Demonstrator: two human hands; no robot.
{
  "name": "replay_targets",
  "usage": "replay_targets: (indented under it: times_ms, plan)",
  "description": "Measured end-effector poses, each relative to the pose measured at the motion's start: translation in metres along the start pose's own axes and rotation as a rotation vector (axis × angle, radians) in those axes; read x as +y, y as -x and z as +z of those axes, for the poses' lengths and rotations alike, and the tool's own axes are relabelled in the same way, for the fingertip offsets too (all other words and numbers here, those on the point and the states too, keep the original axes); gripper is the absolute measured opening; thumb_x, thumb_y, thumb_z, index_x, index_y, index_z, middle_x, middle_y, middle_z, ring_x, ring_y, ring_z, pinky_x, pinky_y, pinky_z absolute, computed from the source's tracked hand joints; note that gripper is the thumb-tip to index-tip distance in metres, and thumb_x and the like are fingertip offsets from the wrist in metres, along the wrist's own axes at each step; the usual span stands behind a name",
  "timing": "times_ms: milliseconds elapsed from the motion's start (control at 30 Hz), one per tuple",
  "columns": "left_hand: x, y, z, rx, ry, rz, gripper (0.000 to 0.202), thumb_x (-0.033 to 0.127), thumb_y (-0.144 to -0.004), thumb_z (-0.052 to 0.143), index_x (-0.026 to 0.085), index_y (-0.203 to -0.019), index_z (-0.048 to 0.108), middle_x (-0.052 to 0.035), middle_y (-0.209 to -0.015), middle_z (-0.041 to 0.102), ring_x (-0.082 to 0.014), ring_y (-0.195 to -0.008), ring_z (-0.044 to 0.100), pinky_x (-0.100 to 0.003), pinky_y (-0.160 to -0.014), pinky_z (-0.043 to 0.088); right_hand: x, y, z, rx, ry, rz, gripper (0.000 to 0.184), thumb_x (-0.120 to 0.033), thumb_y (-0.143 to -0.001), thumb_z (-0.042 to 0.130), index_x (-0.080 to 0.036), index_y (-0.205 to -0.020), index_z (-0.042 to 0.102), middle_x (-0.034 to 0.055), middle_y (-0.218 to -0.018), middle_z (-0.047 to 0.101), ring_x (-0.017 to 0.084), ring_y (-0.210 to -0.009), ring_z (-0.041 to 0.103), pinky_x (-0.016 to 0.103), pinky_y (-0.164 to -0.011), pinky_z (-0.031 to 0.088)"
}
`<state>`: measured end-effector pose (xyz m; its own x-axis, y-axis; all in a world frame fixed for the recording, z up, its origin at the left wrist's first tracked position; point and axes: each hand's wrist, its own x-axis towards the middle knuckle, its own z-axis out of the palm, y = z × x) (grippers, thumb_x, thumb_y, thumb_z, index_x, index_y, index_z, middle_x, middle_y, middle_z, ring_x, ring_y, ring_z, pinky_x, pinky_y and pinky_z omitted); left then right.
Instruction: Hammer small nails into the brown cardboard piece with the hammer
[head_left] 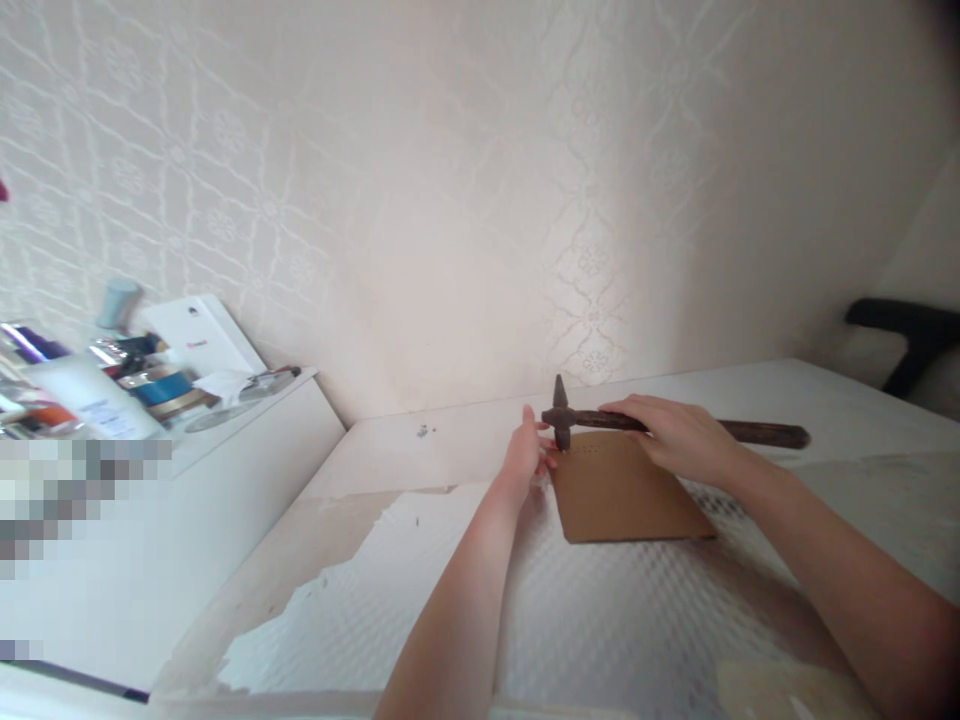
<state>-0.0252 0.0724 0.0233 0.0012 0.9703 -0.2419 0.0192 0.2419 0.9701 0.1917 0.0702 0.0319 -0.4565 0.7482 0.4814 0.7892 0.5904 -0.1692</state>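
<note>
The right hand [679,435] grips the hammer [570,418] by its handle over the brown board [619,495]; the left hand [529,452] pinches the board's corner on the desk [465,440].

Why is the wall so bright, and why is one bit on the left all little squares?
In the head view, light washes the wall pale, strongest in the middle; the squares are a blurred-out patch hiding what is there; the wide lens bends the edges; the top right corner is dark; the right hand on the hammer looks soft, not sharp.
</note>
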Motion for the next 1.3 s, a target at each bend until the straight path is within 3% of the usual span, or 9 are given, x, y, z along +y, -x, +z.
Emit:
replay_targets:
  times_ms: [167, 367, 1033, 1300]
  plan:
    - [0.0003, 0.0008, -0.0001, -0.031, -0.008, -0.001, 0.066, 0.062, -0.091, 0.021, 0.011, -0.117, 0.054, -0.0149, -0.091, 0.069, -0.0105, -0.048, 0.046, -0.021, -0.042, 0.027, 0.0009, 0.0000, -0.0002, 0.055, -0.001, -0.001, 0.048, -0.011, -0.078, 0.042, -0.024, -0.121, 0.059, 0.0049, -0.116, 0.065, 0.025, -0.102, 0.061, 0.038, -0.079, 0.051]
    - [0.0020, 0.0034, 0.0000, -0.011, -0.022, 0.007, 0.064, 0.058, -0.093, 0.021, 0.010, -0.116, 0.055, -0.0150, -0.091, 0.067, -0.0092, -0.047, 0.047, -0.020, -0.042, 0.028, -0.0002, 0.0001, 0.0005, -0.007, 0.015, 0.012, 0.047, -0.009, -0.078, 0.041, -0.023, -0.119, 0.059, 0.0051, -0.113, 0.066, 0.025, -0.100, 0.061, 0.037, -0.079, 0.050]
    - [0.0008, -0.0003, 0.0006, -0.009, -0.012, -0.012, 0.061, 0.059, -0.092, 0.022, 0.012, -0.111, 0.055, -0.0099, -0.079, 0.066, -0.0102, -0.046, 0.045, -0.020, -0.043, 0.026, -0.0031, -0.0005, -0.0020, 0.005, 0.024, -0.002, 0.046, -0.009, -0.078, 0.041, -0.022, -0.118, 0.059, 0.0050, -0.112, 0.066, 0.024, -0.101, 0.061, 0.034, -0.079, 0.049]
    - [0.0029, 0.0041, 0.0016, -0.022, -0.030, 0.001, 0.063, 0.059, -0.093, 0.020, 0.011, -0.115, 0.054, -0.0124, -0.088, 0.068, -0.0096, -0.048, 0.045, -0.020, -0.043, 0.027, 0.0008, -0.0009, -0.0005, -0.020, 0.010, -0.003, 0.046, -0.009, -0.078, 0.041, -0.024, -0.117, 0.059, 0.0033, -0.112, 0.066, 0.024, -0.100, 0.061, 0.035, -0.078, 0.049]
